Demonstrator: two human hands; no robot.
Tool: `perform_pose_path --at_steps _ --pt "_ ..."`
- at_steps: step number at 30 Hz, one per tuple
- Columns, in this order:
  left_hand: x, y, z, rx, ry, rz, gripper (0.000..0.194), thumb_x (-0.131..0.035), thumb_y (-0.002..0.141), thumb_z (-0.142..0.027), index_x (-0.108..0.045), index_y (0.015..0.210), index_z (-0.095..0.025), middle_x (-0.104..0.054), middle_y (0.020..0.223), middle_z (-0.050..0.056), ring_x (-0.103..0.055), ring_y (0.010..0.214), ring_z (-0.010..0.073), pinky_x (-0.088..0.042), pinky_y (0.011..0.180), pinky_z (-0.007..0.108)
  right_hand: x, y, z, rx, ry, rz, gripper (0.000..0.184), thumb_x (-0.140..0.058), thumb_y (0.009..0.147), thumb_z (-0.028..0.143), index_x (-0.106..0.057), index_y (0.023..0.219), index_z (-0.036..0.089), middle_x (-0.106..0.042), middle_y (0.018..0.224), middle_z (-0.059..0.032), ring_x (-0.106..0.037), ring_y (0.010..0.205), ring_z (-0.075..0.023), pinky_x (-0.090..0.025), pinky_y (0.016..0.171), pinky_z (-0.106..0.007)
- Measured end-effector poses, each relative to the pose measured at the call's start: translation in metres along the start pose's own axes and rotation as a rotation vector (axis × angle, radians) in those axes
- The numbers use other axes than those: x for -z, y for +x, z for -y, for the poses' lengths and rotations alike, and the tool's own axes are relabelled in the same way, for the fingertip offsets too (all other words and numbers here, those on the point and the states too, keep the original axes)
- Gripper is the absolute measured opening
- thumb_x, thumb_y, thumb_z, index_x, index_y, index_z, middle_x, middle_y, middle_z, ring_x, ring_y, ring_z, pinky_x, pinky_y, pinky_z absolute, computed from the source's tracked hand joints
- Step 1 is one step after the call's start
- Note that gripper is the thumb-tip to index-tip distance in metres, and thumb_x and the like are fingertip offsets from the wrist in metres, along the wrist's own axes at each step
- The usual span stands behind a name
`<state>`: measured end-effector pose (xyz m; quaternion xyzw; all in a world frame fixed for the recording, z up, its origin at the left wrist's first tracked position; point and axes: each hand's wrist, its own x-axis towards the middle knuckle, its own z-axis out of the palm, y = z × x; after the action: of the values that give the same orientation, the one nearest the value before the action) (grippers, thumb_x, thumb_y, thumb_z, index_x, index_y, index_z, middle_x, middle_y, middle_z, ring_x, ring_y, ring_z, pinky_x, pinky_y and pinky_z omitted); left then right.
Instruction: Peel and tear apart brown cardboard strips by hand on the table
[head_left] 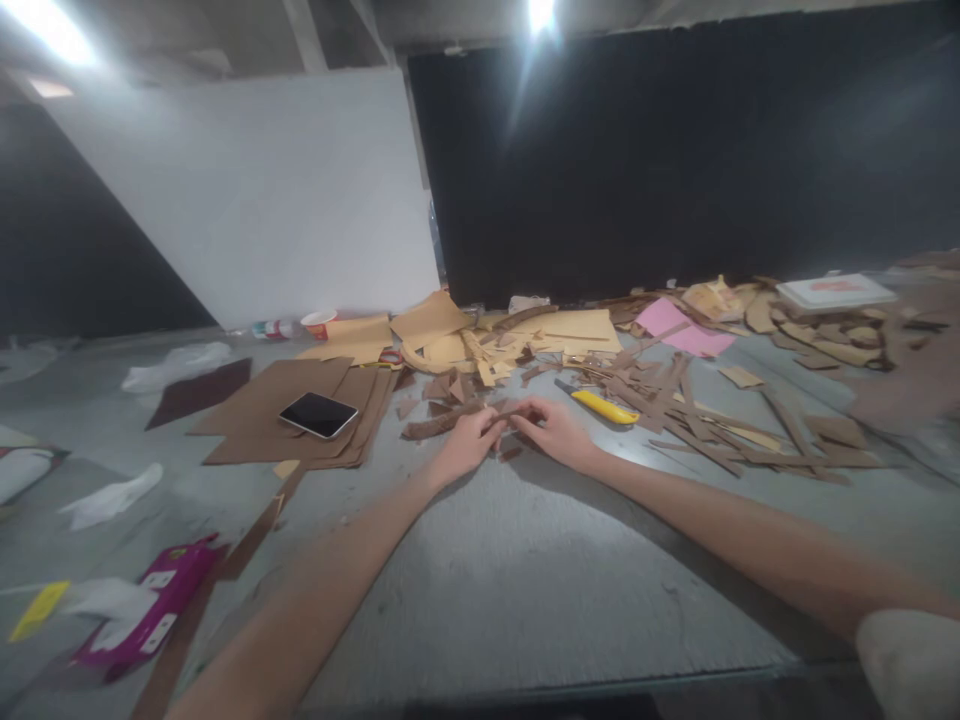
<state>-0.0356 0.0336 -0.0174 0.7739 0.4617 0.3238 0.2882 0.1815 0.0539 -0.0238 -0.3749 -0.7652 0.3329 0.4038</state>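
Note:
My left hand (472, 442) and my right hand (553, 432) meet over the middle of the grey table. Between their pinched fingertips is a small brown strip (511, 414), partly hidden by the fingers. A twisted brown piece (435, 427) lies just left of my left hand. Small brown scraps (454, 387) are scattered beyond the fingers. To the right of my right hand rests a yellow utility knife (606, 407), its dark blade end pointing away to the left.
Left of my hands, a phone (319, 414) lies on stacked brown sheets (255, 400). A purple tissue pack (161, 605) sits near the left front. Brown strips (694, 420) pile up at right, with a pink sheet (686, 328) and tan sheets (577, 328) behind. A paper cup (318, 323) stands at the back.

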Motion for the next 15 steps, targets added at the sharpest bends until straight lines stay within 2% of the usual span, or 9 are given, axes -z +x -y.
perform_pose_path --at_steps 2,4,6,8,10,15 --pt "0.000 -0.001 -0.003 0.002 0.027 -0.003 0.039 -0.048 0.111 -0.047 -0.063 0.086 -0.020 -0.068 0.068 0.001 -0.065 0.068 0.0193 -0.046 0.073 0.030 0.002 0.002 -0.003 0.042 -0.045 -0.021 0.023 -0.061 0.104 0.039 -0.075 0.100 0.022 -0.079 0.092 -0.0037 -0.069 0.081 -0.0191 -0.050 0.075 -0.029" --pt "-0.001 -0.003 -0.007 0.011 0.071 -0.009 0.034 -0.047 0.112 -0.044 -0.069 0.105 -0.019 -0.073 0.078 0.003 -0.070 0.078 0.0222 -0.050 0.080 0.032 0.006 0.007 -0.008 0.063 -0.118 -0.019 0.021 -0.060 0.104 0.034 -0.077 0.099 0.022 -0.079 0.091 -0.0038 -0.069 0.082 -0.0199 -0.049 0.075 -0.030" --pt "-0.003 -0.005 -0.011 0.011 0.155 -0.031 0.033 -0.046 0.113 -0.042 -0.066 0.129 -0.021 -0.078 0.104 0.008 -0.073 0.099 0.0262 -0.053 0.091 0.036 0.010 0.011 -0.016 0.068 -0.209 -0.018 0.017 -0.062 0.102 0.027 -0.078 0.097 0.022 -0.079 0.092 -0.0045 -0.068 0.080 -0.0198 -0.047 0.074 -0.030" --pt "-0.006 -0.008 -0.015 -0.025 0.278 -0.046 0.036 -0.046 0.113 -0.039 -0.061 0.142 -0.023 -0.073 0.129 0.011 -0.069 0.120 0.0293 -0.052 0.103 0.041 0.014 0.015 -0.024 0.088 -0.327 0.012 0.014 -0.065 0.099 0.021 -0.078 0.092 0.020 -0.077 0.089 -0.0052 -0.066 0.079 -0.0197 -0.045 0.076 -0.031" --pt "-0.007 -0.010 -0.017 -0.114 0.393 -0.021 0.037 -0.045 0.113 -0.035 -0.060 0.144 -0.023 -0.066 0.140 0.012 -0.064 0.130 0.0299 -0.049 0.113 0.043 0.015 0.016 -0.031 0.091 -0.399 0.041 0.009 -0.069 0.097 0.020 -0.077 0.094 0.020 -0.077 0.090 -0.0050 -0.066 0.083 -0.0198 -0.045 0.081 -0.032" --pt "-0.007 -0.009 -0.017 -0.341 0.574 0.051 0.039 -0.042 0.114 -0.031 -0.066 0.140 -0.016 -0.064 0.141 0.015 -0.056 0.137 0.0314 -0.041 0.123 0.049 0.012 0.015 -0.035 0.067 -0.509 0.037 0.009 -0.067 0.103 0.023 -0.075 0.101 0.021 -0.077 0.098 -0.0052 -0.068 0.094 -0.0217 -0.040 0.092 -0.036"
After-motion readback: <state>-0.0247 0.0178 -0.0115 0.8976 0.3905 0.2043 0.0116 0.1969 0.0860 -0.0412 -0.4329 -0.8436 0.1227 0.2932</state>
